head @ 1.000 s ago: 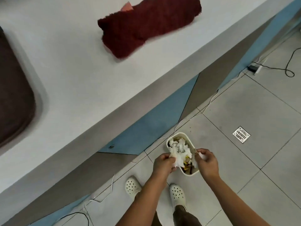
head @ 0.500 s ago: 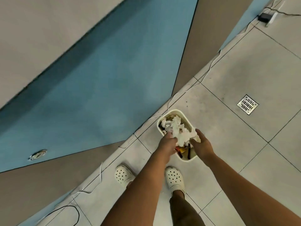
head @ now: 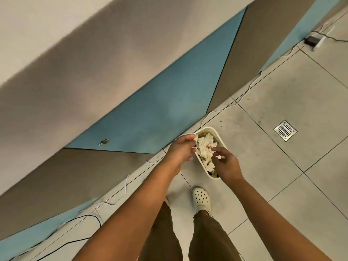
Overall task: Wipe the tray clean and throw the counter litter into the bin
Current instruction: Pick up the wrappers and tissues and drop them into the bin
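Step in hand: I read this as the litter-binning half of the task, at the drop itself.
Bin: the small cream bin (head: 219,137) stands on the tiled floor (head: 273,102) at the foot of the surface's front panel, just ahead of my shoe (head: 201,199).
Litter: a wad of crumpled white paper (head: 204,151) sits heaped at the bin's mouth, rising above the rim.
Left hand: my left hand (head: 180,151) is at the near-left rim, fingertips touching the paper; I cannot tell whether it pinches or has let go.
Right hand: my right hand (head: 227,163) is over the near end, fingers loosely curled on the wad's edge; grip likewise unclear.
Tray: not in view from here.
Next move: I judge the paper needs pressing down so nothing spills over the rim, then both hands lifted clear.
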Demonstrator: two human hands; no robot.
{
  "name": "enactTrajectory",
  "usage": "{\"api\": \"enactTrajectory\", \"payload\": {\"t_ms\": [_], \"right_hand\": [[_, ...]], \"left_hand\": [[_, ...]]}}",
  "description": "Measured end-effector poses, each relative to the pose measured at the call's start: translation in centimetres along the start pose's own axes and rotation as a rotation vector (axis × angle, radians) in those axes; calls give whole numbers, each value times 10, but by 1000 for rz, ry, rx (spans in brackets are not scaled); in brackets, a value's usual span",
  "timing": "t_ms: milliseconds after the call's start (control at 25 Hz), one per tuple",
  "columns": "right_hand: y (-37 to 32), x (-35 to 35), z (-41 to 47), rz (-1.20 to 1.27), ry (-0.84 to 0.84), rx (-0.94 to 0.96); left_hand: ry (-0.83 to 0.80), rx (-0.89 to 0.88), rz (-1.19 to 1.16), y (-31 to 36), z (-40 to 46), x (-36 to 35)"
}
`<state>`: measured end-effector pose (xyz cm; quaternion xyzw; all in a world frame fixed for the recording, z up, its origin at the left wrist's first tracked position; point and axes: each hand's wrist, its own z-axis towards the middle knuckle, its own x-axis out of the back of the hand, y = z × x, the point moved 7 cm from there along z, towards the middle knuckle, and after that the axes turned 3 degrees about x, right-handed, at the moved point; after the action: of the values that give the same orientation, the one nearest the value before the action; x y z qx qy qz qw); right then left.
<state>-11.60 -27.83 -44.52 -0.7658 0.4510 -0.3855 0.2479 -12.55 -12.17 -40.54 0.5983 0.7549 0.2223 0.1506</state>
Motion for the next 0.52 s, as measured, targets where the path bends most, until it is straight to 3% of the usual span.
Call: {"api": "enactTrajectory", "payload": {"t_ms": [320,520], "right_hand": [[-264,60,-140,137,-177,567],[-382,30,-207,89,-276,772]], "left_hand": [[19,-486,-267,128,-232,40],[127,-665,-339,176,-328,116]]}}
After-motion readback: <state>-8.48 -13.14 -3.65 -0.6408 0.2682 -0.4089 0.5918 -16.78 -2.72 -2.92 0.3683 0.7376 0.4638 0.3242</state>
